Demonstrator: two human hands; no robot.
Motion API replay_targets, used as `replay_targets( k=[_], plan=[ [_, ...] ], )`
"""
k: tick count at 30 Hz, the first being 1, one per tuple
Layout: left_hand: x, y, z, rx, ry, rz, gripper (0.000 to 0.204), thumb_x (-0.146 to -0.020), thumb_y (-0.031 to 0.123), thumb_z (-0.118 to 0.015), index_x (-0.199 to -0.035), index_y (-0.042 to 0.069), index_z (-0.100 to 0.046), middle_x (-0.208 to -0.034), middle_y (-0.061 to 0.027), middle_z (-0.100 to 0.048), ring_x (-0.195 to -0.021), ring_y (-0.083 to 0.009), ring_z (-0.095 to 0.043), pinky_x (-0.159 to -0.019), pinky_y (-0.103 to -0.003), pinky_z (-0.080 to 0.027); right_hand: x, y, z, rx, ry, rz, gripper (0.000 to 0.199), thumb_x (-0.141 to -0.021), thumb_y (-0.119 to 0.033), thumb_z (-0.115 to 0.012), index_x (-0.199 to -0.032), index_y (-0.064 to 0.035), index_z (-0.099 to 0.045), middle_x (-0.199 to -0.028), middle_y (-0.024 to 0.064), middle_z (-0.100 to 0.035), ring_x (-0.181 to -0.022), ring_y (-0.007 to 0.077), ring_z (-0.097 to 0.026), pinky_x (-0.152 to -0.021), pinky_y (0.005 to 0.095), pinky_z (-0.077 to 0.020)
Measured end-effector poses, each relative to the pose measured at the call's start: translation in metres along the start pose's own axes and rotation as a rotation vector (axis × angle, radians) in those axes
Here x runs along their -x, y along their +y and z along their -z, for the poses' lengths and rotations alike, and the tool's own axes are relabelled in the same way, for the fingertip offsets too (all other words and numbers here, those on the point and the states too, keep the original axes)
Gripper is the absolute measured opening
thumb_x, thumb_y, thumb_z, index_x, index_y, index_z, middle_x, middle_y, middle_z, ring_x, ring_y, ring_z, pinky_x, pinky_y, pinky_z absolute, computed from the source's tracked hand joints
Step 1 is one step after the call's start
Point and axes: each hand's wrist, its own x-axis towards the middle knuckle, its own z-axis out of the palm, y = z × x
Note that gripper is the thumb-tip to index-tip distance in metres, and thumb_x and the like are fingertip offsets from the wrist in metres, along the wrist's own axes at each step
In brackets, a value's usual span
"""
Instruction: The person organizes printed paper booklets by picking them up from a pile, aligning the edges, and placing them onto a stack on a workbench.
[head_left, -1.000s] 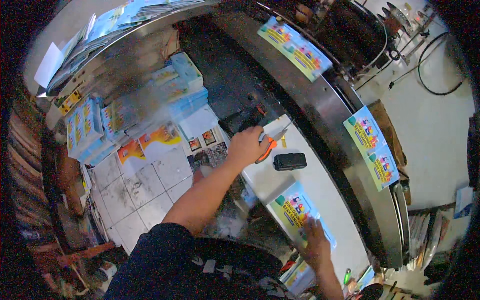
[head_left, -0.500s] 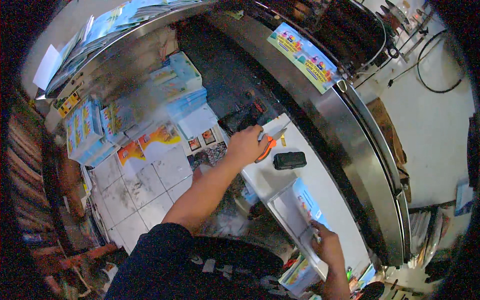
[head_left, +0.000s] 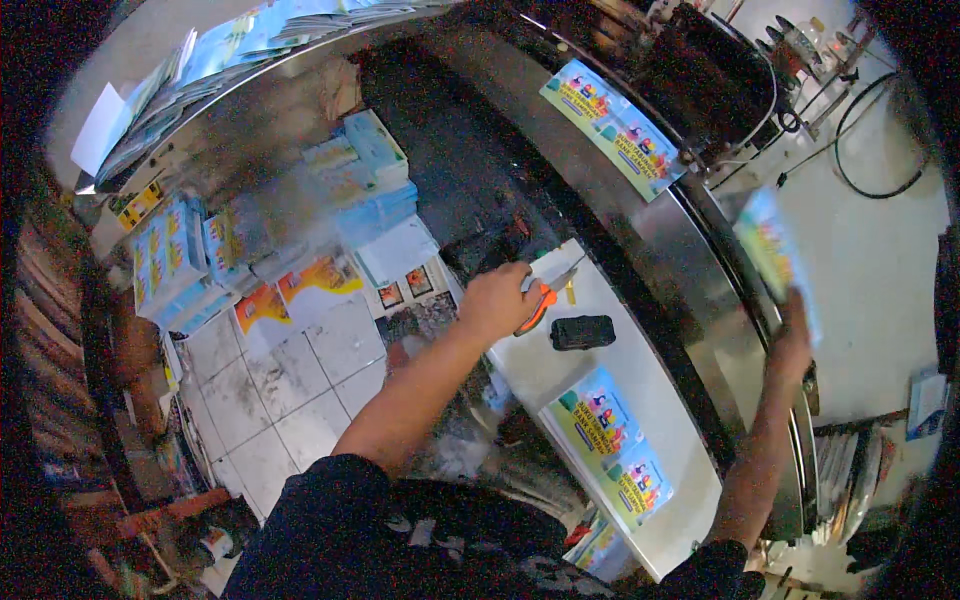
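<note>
Printed card sheet [head_left: 610, 450], flat on white bench [head_left: 540, 375], 5 o'clock. Left hand [head_left: 495, 306], centre, at orange-handled scissors [head_left: 538, 306]; grip cannot be told. Black case [head_left: 583, 333], 4 o'clock. Right hand [head_left: 790, 338], 3 o'clock, fingers gripping second sheet [head_left: 772, 250], raised, blurred. Third sheet [head_left: 615, 130], on steel ledge [head_left: 675, 270], 1 o'clock. Tally: two laid, one in hand. Stacked prints [head_left: 165, 255], tiled floor [head_left: 265, 380], 9 o'clock.

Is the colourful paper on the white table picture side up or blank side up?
Picture side up: the colourful paper lies on the white table with its printed figures showing.
</note>
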Motion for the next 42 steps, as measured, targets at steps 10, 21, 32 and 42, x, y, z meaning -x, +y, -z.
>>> replay_targets(
  k=[10,21,32,42],
  plan=[
    [0.002,0.002,-0.004,-0.027,0.036,0.003,0.033,-0.088,0.034,-0.058,-0.097,0.003,-0.065,-0.093,-0.0185,-0.068,-0.078,-0.0382,-0.067,-0.071,-0.048,-0.054,0.217,-0.074,-0.001,-0.079,-0.740,0.213,0.059,-0.082,-0.024,-0.070,-0.135,-0.0060,-0.050,-0.136,0.0188,-0.052,-0.124,0.0351,-0.051,-0.105,0.0425,-0.0417],
    [0.001,0.004,-0.003,-0.034,0.030,0.002,0.033,-0.089,0.034,-0.058,-0.100,0.004,-0.064,-0.093,-0.0182,-0.068,-0.078,-0.0378,-0.067,-0.071,-0.048,-0.054,0.294,-0.117,0.019,0.066,-0.824,0.326,0.083,-0.078,-0.038,-0.075,-0.144,-0.0049,-0.038,-0.150,0.0219,-0.033,-0.138,0.0427,-0.032,-0.109,0.0446,-0.0382],
    [-0.001,0.003,-0.001,-0.049,-0.001,0.023,0.036,-0.089,0.036,-0.056,-0.102,0.004,-0.064,-0.095,-0.0185,-0.067,-0.081,-0.0377,-0.067,-0.074,-0.048,-0.054,0.116,-0.010,0.084,0.147,-0.336,-0.099,0.029,-0.091,-0.014,-0.052,-0.117,-0.0050,-0.064,-0.101,0.0207,-0.067,-0.091,0.0376,-0.065,-0.079,0.0417,-0.0530],
    [0.001,0.001,0.002,-0.023,0.028,-0.019,0.035,-0.088,0.036,-0.057,-0.101,0.004,-0.063,-0.093,-0.0175,-0.068,-0.079,-0.0372,-0.067,-0.073,-0.047,-0.054,0.008,-0.016,-0.029,0.231,-0.052,0.220,0.039,-0.094,-0.011,-0.051,-0.133,-0.0104,-0.053,-0.124,0.0162,-0.061,-0.105,0.0370,-0.062,-0.088,0.0446,-0.0507]
  ],
)
